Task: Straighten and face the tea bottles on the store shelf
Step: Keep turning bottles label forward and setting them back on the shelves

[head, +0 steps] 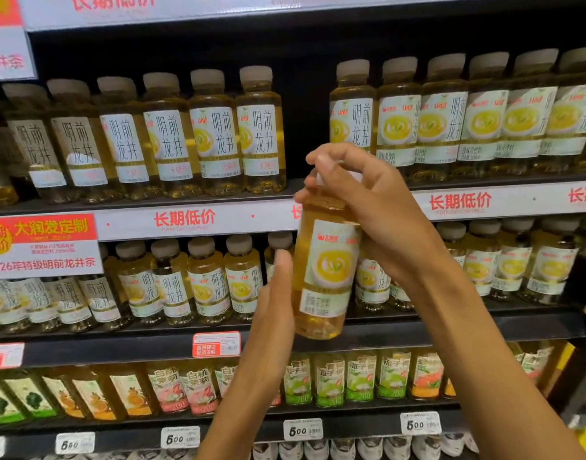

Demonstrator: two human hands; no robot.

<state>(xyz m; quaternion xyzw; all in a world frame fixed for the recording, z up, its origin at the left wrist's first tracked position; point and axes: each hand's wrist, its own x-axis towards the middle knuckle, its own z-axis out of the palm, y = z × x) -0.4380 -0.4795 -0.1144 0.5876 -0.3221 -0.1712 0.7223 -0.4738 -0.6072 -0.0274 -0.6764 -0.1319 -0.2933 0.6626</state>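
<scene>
I hold one tea bottle point(324, 270) in the air in front of the shelves, its yellow tea-cup label facing me. My right hand point(374, 207) grips it from above around the cap and neck. My left hand point(273, 307) rests against its left side with straight fingers. On the upper shelf point(192, 220) a row of like bottles point(215, 131) stands left of a dark gap point(306, 127), and another row point(444, 117) stands right of it. More of them point(205, 280) line the middle shelf behind the held bottle.
Red and white price strips run along the shelf edges, with a red promotion sign point(42, 244) at the left. The lower shelf carries other flavoured tea bottles point(361, 376) above white price tags point(303, 429).
</scene>
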